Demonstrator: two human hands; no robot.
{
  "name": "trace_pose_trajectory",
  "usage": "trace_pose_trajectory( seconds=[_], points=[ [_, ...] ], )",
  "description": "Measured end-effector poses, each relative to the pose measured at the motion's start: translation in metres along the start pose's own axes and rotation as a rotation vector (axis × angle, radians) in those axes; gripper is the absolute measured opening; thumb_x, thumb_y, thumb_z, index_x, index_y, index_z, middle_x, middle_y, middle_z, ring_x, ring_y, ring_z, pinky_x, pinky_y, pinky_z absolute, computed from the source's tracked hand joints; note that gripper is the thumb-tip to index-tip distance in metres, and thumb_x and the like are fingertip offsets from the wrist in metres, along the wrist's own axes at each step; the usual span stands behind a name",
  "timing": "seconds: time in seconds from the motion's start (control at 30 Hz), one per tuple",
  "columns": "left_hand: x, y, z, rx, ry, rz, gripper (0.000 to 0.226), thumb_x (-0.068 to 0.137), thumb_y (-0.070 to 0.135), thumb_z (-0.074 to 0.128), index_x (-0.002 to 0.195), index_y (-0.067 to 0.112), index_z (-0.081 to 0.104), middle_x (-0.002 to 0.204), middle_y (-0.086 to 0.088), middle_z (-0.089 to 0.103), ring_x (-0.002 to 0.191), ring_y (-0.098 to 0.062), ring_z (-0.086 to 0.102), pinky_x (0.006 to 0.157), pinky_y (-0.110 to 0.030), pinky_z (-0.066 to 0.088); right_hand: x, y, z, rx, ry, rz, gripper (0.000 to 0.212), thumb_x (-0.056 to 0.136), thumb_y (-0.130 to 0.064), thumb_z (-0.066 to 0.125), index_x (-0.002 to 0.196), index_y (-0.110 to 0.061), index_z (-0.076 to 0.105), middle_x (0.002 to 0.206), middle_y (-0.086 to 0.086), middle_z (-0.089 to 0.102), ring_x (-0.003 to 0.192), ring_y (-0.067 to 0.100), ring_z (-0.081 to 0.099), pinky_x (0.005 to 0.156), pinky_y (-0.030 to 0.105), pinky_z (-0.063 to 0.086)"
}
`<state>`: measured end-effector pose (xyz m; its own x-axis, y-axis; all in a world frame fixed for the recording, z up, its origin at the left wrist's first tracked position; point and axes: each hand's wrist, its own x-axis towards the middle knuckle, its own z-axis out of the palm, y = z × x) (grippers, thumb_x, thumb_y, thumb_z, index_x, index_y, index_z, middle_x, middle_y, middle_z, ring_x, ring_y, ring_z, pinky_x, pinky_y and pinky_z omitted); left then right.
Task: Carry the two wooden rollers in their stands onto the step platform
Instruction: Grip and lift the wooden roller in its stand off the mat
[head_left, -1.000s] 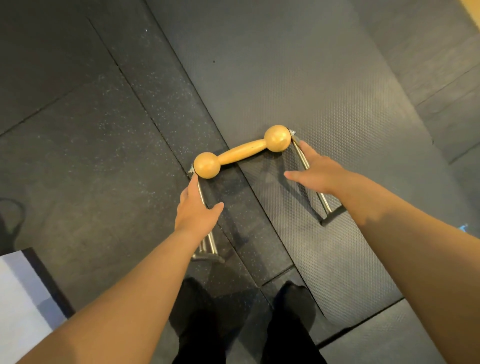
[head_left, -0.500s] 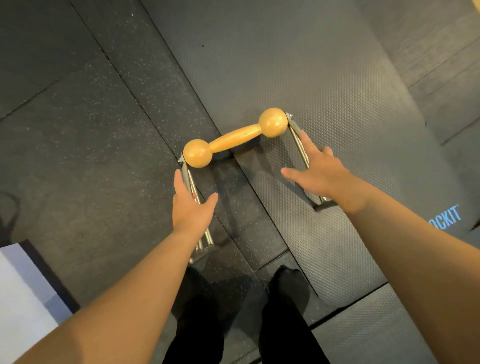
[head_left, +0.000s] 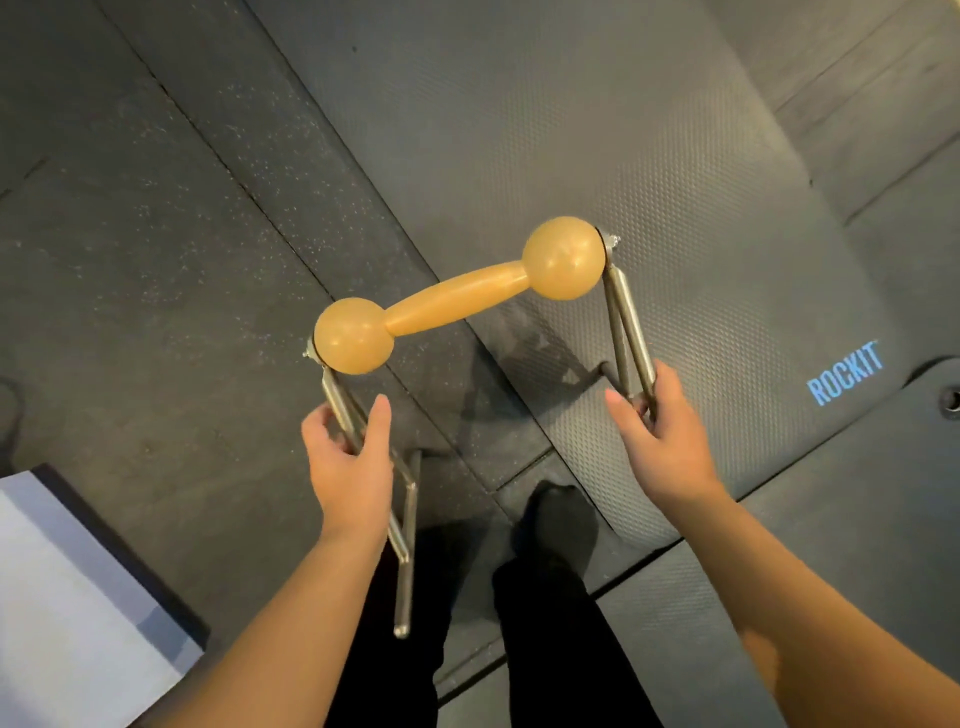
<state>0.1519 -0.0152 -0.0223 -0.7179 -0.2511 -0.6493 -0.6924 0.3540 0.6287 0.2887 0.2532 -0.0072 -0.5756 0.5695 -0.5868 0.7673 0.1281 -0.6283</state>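
Observation:
One wooden roller, a light-brown bar with a ball at each end, is mounted between two metal stand frames and hangs lifted off the floor. My left hand is wrapped around the left frame's legs just under the left ball. My right hand grips the lower part of the right frame. The left frame's foot bar dangles below my left wrist. A dark textured platform marked ROCKIT lies under and beyond the roller. The second roller is not in view.
Speckled black rubber floor tiles cover the left side. My dark trouser legs and a foot stand at the platform's near edge. A pale flat object sits at the lower left corner.
Both hands have gone from resting on the frames to closing around them, and the roller with its stand has risen off the floor toward the camera.

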Motion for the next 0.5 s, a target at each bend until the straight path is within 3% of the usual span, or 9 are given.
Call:
trace_pose_trajectory(
  seconds=[0.07, 0.13, 0.2, 0.33, 0.4, 0.43, 0.5],
  points=[
    [0.001, 0.004, -0.001, -0.042, -0.02, 0.018, 0.061, 0.076, 0.061, 0.078, 0.125, 0.039, 0.048, 0.068, 0.017, 0.061, 0.058, -0.01, 0.056, 0.058, -0.03, 0.053, -0.006, 0.007, -0.002, 0.051, 0.019, 0.048, 0.033, 0.094, -0.063, 0.054, 0.11, -0.035, 0.057, 0.079, -0.004, 0.049, 0.066, 0.005, 0.048, 0.064, 0.035, 0.044],
    [0.001, 0.008, 0.001, -0.032, -0.036, 0.033, 0.062, 0.077, 0.052, 0.08, 0.129, 0.036, 0.051, 0.066, 0.015, 0.056, 0.062, -0.012, 0.053, 0.064, -0.035, 0.051, -0.01, 0.011, -0.004, 0.069, 0.013, 0.083, 0.025, 0.098, -0.055, 0.059, 0.1, -0.03, 0.058, 0.076, -0.004, 0.047, 0.059, 0.001, 0.046, 0.06, 0.029, 0.043],
    [-0.002, 0.009, 0.002, -0.005, -0.055, 0.032, 0.059, 0.076, 0.046, 0.08, 0.128, 0.031, 0.056, 0.071, 0.009, 0.052, 0.067, -0.016, 0.051, 0.073, -0.042, 0.048, -0.011, 0.014, -0.007, 0.064, -0.005, 0.114, 0.027, 0.1, -0.047, 0.063, 0.1, -0.021, 0.057, 0.075, -0.004, 0.046, 0.056, 0.003, 0.044, 0.058, 0.028, 0.041],
    [-0.011, 0.011, -0.001, -0.022, -0.08, 0.067, 0.049, 0.075, 0.041, 0.078, 0.118, 0.028, 0.058, 0.075, 0.006, 0.049, 0.07, -0.018, 0.049, 0.074, -0.048, 0.049, -0.011, 0.011, -0.007, 0.108, 0.035, 0.161, 0.036, 0.098, -0.042, 0.069, 0.101, -0.006, 0.061, 0.076, -0.002, 0.053, 0.057, 0.0, 0.048, 0.061, 0.03, 0.04],
    [-0.013, 0.014, 0.0, 0.005, -0.102, 0.086, 0.053, 0.08, 0.034, 0.078, 0.127, 0.022, 0.055, 0.09, -0.011, 0.059, 0.077, -0.023, 0.052, 0.083, -0.059, 0.053, -0.006, 0.004, -0.008, 0.138, 0.061, 0.152, 0.039, 0.096, -0.041, 0.072, 0.102, -0.003, 0.065, 0.081, 0.002, 0.06, 0.069, 0.01, 0.055, 0.067, 0.032, 0.043],
    [-0.016, 0.014, -0.001, 0.011, -0.121, 0.096, 0.057, 0.084, 0.03, 0.077, 0.134, 0.02, 0.053, 0.107, -0.022, 0.062, 0.084, -0.031, 0.056, 0.092, -0.064, 0.052, -0.007, 0.001, -0.009, 0.172, 0.073, 0.14, 0.038, 0.094, -0.042, 0.073, 0.101, -0.005, 0.065, 0.082, 0.004, 0.06, 0.073, 0.015, 0.055, 0.071, 0.034, 0.043],
    [-0.017, 0.014, -0.004, 0.011, -0.136, 0.113, 0.06, 0.09, 0.025, 0.075, 0.142, 0.018, 0.048, 0.133, -0.027, 0.057, 0.106, -0.052, 0.06, 0.102, -0.068, 0.046, -0.005, -0.007, -0.007, 0.232, 0.08, 0.123, 0.032, 0.091, -0.045, 0.073, 0.095, -0.015, 0.063, 0.083, 0.004, 0.058, 0.077, 0.019, 0.054, 0.074, 0.037, 0.044]
  ],
)
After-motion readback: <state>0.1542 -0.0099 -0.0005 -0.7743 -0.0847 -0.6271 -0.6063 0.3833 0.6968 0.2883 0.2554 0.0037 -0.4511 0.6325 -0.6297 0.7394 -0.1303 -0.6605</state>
